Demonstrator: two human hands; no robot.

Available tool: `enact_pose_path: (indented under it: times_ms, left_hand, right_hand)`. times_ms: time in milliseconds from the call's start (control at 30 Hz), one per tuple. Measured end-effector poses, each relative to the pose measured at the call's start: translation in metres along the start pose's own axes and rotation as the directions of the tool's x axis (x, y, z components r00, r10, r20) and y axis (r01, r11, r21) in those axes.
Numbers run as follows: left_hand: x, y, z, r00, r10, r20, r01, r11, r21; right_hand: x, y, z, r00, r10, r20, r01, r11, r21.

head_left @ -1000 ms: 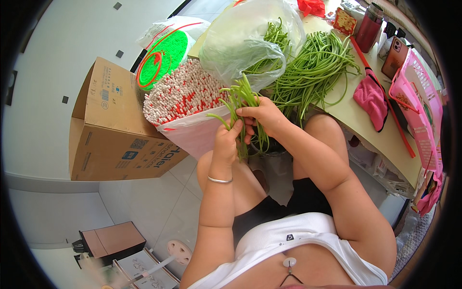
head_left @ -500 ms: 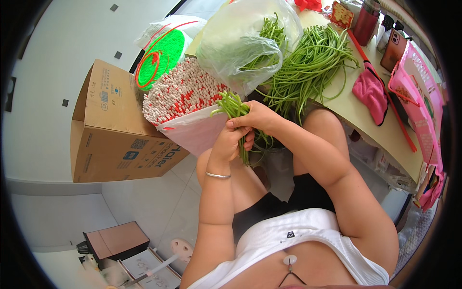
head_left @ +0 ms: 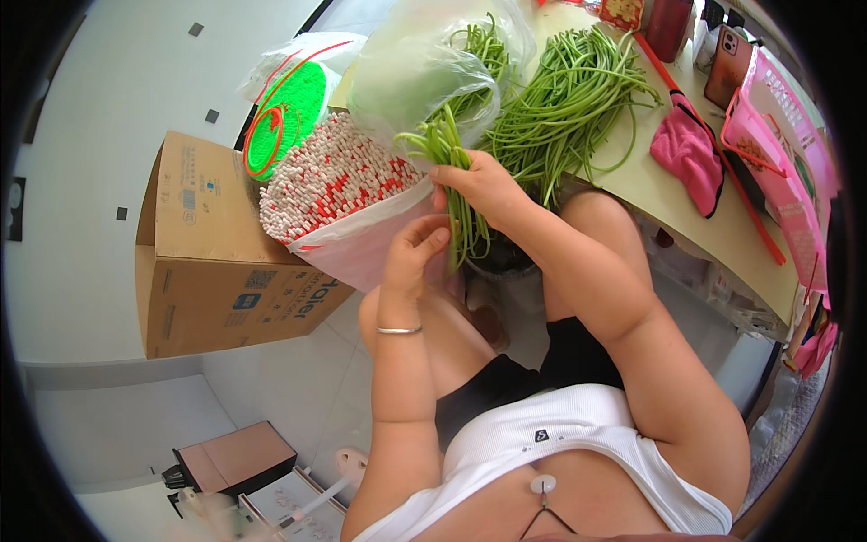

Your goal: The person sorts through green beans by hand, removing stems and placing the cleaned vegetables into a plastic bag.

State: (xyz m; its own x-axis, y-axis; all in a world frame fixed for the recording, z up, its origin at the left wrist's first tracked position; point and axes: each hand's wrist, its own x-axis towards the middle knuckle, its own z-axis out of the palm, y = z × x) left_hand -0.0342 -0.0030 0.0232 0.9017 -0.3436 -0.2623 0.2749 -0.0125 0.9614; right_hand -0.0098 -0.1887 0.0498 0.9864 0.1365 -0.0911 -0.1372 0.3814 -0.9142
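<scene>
A small bunch of green vegetable stems (head_left: 467, 237) hangs from my right hand (head_left: 483, 188), which grips it near the upper end above my lap. My left hand (head_left: 417, 251) is just left of the bunch, apart from it, with thumb and fingers parted and nothing in them. A large heap of long green stems (head_left: 578, 99) lies on the table beyond my right hand. Left of the heap stands a clear plastic bag (head_left: 388, 90) with more stems in it. Under the bunch, a dark container (head_left: 506, 269) is partly hidden between my legs.
Left of my knees are a white sack of red-and-white sticks (head_left: 348, 176), a bright green round bundle (head_left: 293, 113) and a cardboard box (head_left: 212, 226). The table (head_left: 704, 239) also holds a pink cloth (head_left: 688, 154), a phone (head_left: 727, 68), a pink basket (head_left: 781, 154) and a dark red bottle (head_left: 668, 29).
My left hand has let go of the stems and drawn down and left. My right hand has lifted the bunch slightly toward the plastic bag. The view has shifted a little.
</scene>
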Motion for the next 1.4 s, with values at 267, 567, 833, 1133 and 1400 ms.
enact_pose_path:
  times_ms: [267, 567, 833, 1133, 1400]
  left_hand:
    - [0.019, -0.041, -0.026, 0.984, -0.100, -0.148, 0.142, 0.941, 0.308]
    - [0.014, -0.168, 0.024, 0.620, -0.766, 0.171, -0.275, -0.009, 0.961]
    - [0.035, -0.224, 0.056, 0.551, -0.832, 0.065, -0.224, -0.073, 0.972]
    - [0.049, -0.250, 0.041, 0.525, -0.851, 0.007, -0.172, -0.097, 0.980]
    - [0.042, -0.203, 0.042, 0.511, -0.859, 0.039, -0.177, -0.061, 0.982]
  right_hand:
    - [-0.015, -0.033, -0.038, 0.997, -0.057, -0.043, 0.064, 0.980, 0.190]
    - [-0.006, -0.043, -0.059, 0.991, -0.066, -0.116, 0.106, 0.920, 0.377]
    - [-0.006, -0.041, -0.081, 0.984, -0.080, -0.156, 0.142, 0.885, 0.443]
    - [-0.003, -0.045, -0.076, 0.990, -0.079, -0.117, 0.126, 0.865, 0.486]
    - [-0.003, -0.042, -0.077, 0.996, -0.045, -0.077, 0.076, 0.881, 0.467]
